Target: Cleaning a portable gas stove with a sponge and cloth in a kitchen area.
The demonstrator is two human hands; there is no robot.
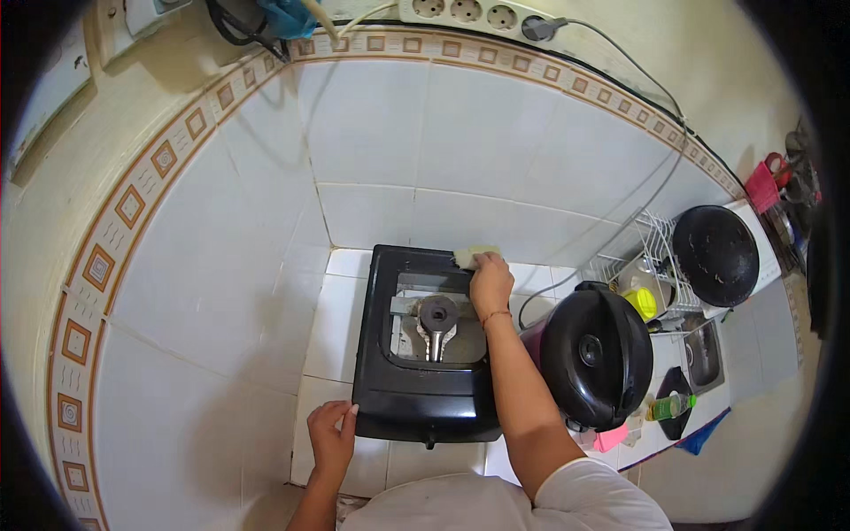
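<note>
A black single-burner gas stove (381, 380) sits on the white tiled counter, its burner (437, 316) bare in the middle recess. My right hand (490, 281) reaches to the stove's far right corner and presses a pale yellow sponge (469, 256) against it. My left hand (332, 434) rests on the counter at the stove's near left corner, fingers touching the stove's edge and holding nothing.
A black rice cooker (595, 354) stands just right of the stove. Behind it are a wire dish rack (646, 252) with a black pan (715, 255), a small green bottle (670, 406) and a pink item (609, 437). Tiled walls close in at left and back; a power strip (469, 12) hangs above.
</note>
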